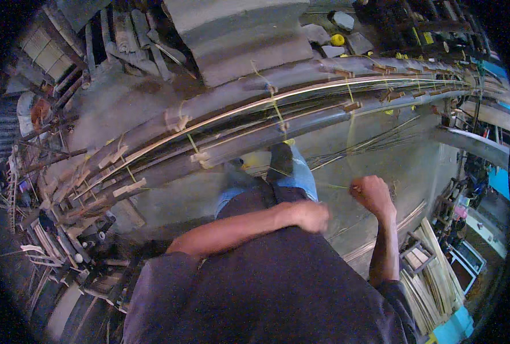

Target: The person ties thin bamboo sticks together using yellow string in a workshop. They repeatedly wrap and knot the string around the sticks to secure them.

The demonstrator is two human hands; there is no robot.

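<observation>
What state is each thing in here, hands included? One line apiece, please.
Left hand: curled closed, blurred; no held thing visible.
Right hand: closed on a thin yellow-green cord.
Two long dark poles: lying side by side, a gap between.
Yellow ties: stretched across that gap.
Round yellow object: resting among grey blocks.
Pale boards: lying in a pile.

left fingers point(322, 217) blurred before dark shirt point(289, 275) | right fingers point(358, 187) curled on thin yellow-green strand point(339, 186) | two long poles point(318, 121) beyond
</observation>
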